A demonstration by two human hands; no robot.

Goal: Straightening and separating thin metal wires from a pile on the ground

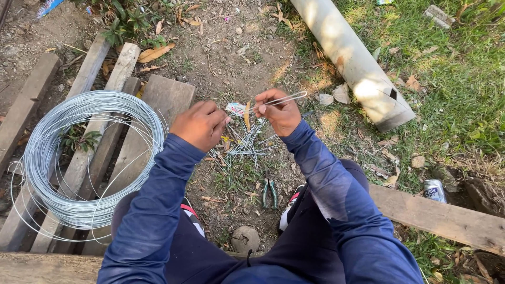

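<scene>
Person wears dark blue long sleeves (158, 210), dark trousers (294, 247), black shoes (192, 215) w/ red-white trim; both hands bare.

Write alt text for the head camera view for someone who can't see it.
A seated person's left hand and right hand hold a bent wire piece above a pile of cut wires on dirt. A wire coil lies on planks left; pliers lie between the feet.

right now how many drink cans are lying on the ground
1. The can lies on its side at the right, on the dirt just above the wooden plank and right of the person's right leg. Others could be hidden in the grass.
</scene>
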